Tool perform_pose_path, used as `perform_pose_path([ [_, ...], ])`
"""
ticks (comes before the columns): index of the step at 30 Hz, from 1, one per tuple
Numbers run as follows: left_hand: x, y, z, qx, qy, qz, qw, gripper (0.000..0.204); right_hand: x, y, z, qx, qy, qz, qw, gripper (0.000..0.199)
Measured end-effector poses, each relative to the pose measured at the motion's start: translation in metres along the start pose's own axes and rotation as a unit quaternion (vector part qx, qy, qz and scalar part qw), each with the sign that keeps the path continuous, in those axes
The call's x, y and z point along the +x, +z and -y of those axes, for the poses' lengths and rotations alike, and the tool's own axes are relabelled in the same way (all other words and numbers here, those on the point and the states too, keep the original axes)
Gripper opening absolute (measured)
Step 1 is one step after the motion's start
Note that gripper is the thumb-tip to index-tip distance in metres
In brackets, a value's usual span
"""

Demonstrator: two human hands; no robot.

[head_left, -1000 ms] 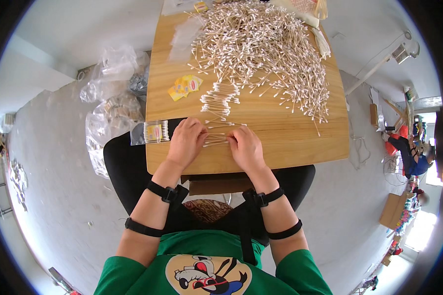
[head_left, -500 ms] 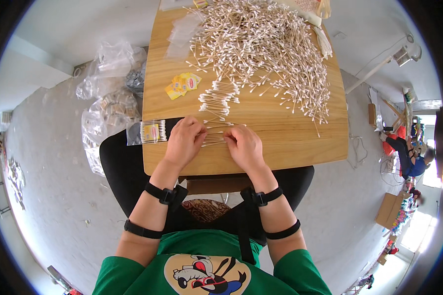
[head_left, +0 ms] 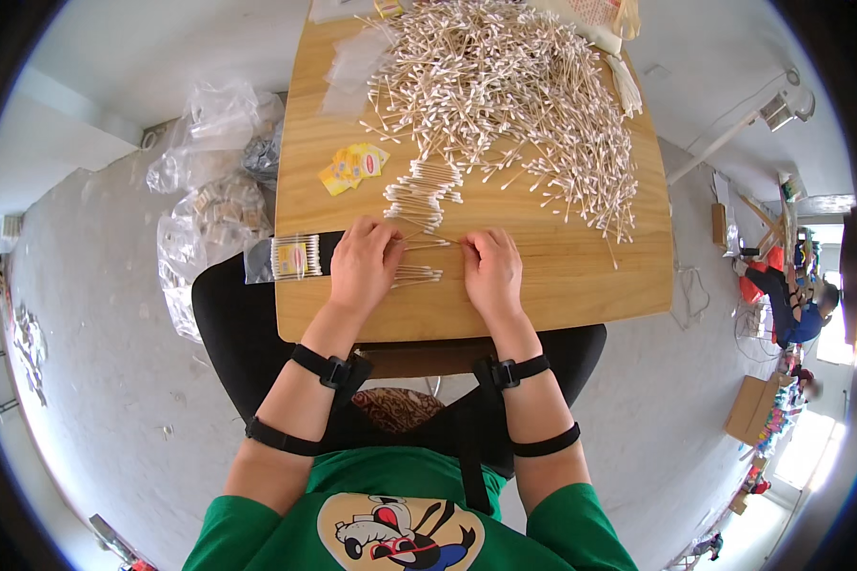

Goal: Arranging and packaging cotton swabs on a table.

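Note:
My left hand (head_left: 364, 265) is curled, fingertips pinched at the left ends of a few cotton swabs (head_left: 427, 244) that stick out to its right. Thumb and forefinger of my right hand (head_left: 494, 274) pinch the right tip of a swab lying between the hands. Below it, a short row of cotton swabs (head_left: 417, 276) lies partly under my left hand. Just beyond my hands is a loose stack of swabs (head_left: 423, 193). Left of my left hand, a clear packet (head_left: 296, 256) with swabs and a yellow card lies on the table edge.
A large heap of cotton swabs (head_left: 505, 86) covers the far part of the wooden table (head_left: 581, 281). Yellow cards (head_left: 354, 167) and clear bags (head_left: 355, 67) lie at the left. Filled plastic bags (head_left: 217, 209) stand on the floor to the left. Other people sit far right.
My right hand has moved right, away from my left hand, and now pinches a swab's end. The left hand has shifted slightly right, and more of the swabs between the hands show.

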State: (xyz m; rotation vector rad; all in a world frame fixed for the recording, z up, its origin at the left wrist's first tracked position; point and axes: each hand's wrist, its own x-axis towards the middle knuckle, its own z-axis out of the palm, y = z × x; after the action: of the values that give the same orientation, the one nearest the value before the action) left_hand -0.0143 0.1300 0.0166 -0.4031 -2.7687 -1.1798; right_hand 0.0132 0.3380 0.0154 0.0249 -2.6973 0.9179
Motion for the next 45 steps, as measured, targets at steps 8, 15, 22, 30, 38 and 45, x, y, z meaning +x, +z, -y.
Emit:
perform_pose_path([
  [8, -0.002, -0.011, 0.004, 0.009, 0.006, 0.047, 0.999, 0.011, 0.001, 0.000, 0.005, 0.012, -0.035, 0.032, 0.999, 0.009],
  [15, 0.000, -0.013, 0.009, 0.008, -0.008, 0.064, 0.998, 0.008, -0.004, 0.003, 0.013, 0.010, -0.062, 0.060, 0.996, 0.007],
  [22, 0.005, -0.017, 0.006, -0.009, -0.036, 0.084, 0.996, 0.009, 0.015, 0.013, 0.029, 0.033, -0.001, 0.067, 0.997, 0.016],
  [30, 0.004, -0.016, 0.003, -0.024, -0.046, 0.089, 0.995, 0.004, 0.040, 0.019, 0.032, -0.055, -0.004, 0.139, 0.989, 0.018],
  [38, 0.000, -0.015, 0.007, -0.043, -0.061, 0.084, 0.994, 0.004, 0.029, -0.003, 0.020, -0.005, -0.030, 0.093, 0.995, 0.013],
  [45, -0.003, -0.012, 0.004, -0.021, -0.040, 0.054, 0.998, 0.005, -0.005, -0.006, 0.029, 0.016, -0.060, 0.132, 0.989, 0.010],
])
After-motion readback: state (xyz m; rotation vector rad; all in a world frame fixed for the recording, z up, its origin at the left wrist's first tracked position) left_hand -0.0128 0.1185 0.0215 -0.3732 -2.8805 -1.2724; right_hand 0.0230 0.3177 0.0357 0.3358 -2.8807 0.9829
